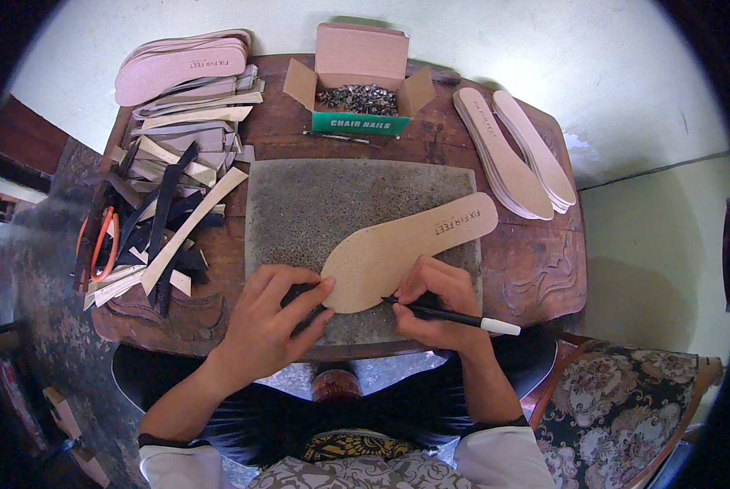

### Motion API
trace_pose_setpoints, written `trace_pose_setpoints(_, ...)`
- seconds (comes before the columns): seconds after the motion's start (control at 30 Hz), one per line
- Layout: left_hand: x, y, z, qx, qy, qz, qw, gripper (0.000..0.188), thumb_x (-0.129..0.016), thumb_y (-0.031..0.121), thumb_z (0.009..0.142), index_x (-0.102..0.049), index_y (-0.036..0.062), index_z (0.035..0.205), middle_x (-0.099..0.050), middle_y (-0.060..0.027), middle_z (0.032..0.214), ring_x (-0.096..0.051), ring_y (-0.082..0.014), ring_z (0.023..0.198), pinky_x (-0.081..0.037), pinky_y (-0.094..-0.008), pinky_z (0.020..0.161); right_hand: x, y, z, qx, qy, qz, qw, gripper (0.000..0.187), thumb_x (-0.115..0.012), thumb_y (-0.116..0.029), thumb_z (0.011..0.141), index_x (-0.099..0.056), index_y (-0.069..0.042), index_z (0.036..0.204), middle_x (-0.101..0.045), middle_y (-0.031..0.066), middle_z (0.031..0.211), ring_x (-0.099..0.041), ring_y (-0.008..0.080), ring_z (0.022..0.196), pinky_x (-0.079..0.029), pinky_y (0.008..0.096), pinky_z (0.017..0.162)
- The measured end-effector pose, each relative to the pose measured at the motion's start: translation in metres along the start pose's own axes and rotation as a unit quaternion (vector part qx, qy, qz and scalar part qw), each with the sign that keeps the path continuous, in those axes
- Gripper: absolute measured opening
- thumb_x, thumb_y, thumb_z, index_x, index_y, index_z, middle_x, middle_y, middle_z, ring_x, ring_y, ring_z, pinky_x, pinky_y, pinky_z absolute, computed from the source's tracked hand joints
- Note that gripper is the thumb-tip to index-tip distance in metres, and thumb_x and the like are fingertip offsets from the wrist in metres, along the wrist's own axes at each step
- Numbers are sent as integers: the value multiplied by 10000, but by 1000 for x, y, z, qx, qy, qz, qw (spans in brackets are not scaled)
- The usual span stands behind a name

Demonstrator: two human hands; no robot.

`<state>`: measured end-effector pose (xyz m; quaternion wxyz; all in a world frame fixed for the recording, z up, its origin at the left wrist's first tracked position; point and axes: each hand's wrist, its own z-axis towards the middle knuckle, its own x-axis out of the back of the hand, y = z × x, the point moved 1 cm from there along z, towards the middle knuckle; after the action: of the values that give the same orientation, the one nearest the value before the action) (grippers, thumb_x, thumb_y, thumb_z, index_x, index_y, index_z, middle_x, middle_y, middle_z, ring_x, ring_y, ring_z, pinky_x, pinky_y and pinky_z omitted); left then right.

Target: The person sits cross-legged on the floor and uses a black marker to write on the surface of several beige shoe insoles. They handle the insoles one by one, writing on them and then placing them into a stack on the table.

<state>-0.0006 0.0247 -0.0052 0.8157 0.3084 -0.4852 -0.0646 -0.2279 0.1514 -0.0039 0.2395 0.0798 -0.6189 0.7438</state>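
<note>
Shirt (357,473), pen (461,319), insole (389,253), box (359,124) of tacks (358,99)

A tan insole (389,251) lies slanted, black pen (450,315) at its edge.

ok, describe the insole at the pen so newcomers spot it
On the carved wooden table lies a speckled grey slab. Across it lies a tan insole, left hand touching its wide end, black pen at its edge. Unlike the stacked insoles, it's single.
</note>
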Motion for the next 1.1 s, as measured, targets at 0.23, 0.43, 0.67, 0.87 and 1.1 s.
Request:
trace_pose_setpoints(0.23,0,0,0,-1,-1,-4,1000,452,-843,113,747,-728,96,1183,-645,-98,1112,-606,-305,987,-502,-414,858,1,2,0,4,-3,3,1000,210,-747,-26,694,-545,-34,751,-619,102,774,-662,248,701,-511,336,639)
trace_pose_setpoints(0.43,1,0,1,-4,-2,-1,1000,445,-839,113,754,-725,97,1184,-641,-99,1122,-605,-310,992,-502,-418,863,1,1,0,3,-3,0,1000,215,-749,-30,698,-541,-35,753,-616,102,777,-660,248,705,-509,336,638)
trace_pose_setpoints(0.67,1,0,0,2,-4,-5,1000,444,-842,117,753,-726,96,1181,-640,-99,1121,-606,-311,997,-503,-415,863,1,2,-1,-3,-7,-5,1000,223,-756,-42,705,-538,-39,755,-608,97,772,-649,252,693,-497,342,623)
trace_pose_setpoints(0.87,1,0,0,-1,-3,-2,1000,439,-839,117,759,-727,95,1182,-641,-99,1114,-606,-308,997,-504,-412,863,0,3,-1,1,-4,-5,1000,222,-754,-42,705,-537,-40,751,-606,100,770,-645,256,688,-495,344,621)
trace_pose_setpoints(1.1,0,0,0,0,-4,-2,1000,443,-840,119,759,-727,93,1187,-643,-95,1112,-604,-308,1001,-504,-415,871,1,2,0,1,-7,-5,1000,217,-758,-41,703,-545,-39,746,-608,99,770,-644,259,685,-494,348,618)
